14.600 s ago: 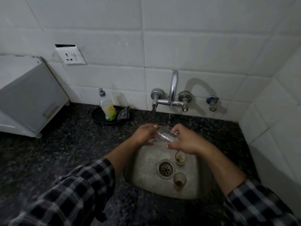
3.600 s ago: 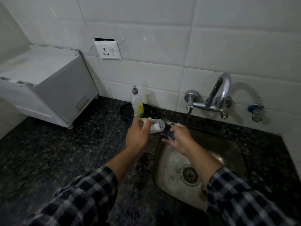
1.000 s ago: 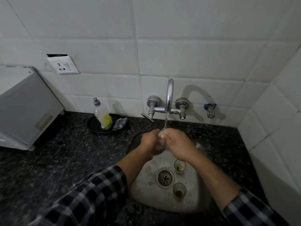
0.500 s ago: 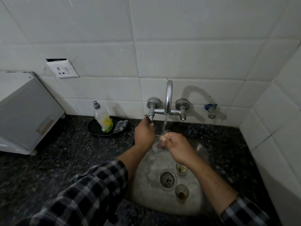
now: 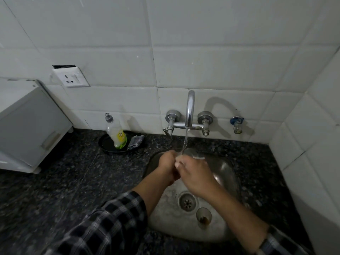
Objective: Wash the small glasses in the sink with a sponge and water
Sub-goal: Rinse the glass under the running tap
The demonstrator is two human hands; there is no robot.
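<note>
A small clear glass [image 5: 192, 153] is held under the running stream from the tap [image 5: 189, 109], over the steel sink [image 5: 226, 173]. My right hand [image 5: 195, 175] grips the glass from below and the right. My left hand [image 5: 167, 166] presses against it from the left, fingers closed, partly hidden behind the right hand. Another small glass [image 5: 203, 217] with brown residue stands upright in the sink, right of the drain [image 5: 187, 201]. The grey sponge [image 5: 136, 142] lies on a black dish [image 5: 108, 145] on the counter.
A dish soap bottle [image 5: 116, 133] stands on the black dish left of the tap. A white appliance [image 5: 27, 126] sits on the dark granite counter [image 5: 73, 181] at the far left. A wall socket [image 5: 70, 78] is above it. A tiled wall closes in on the right.
My left hand has dropped from the tap handle and come back onto the glass. Water runs stronger. One glass in the sink is now hidden behind my right wrist.
</note>
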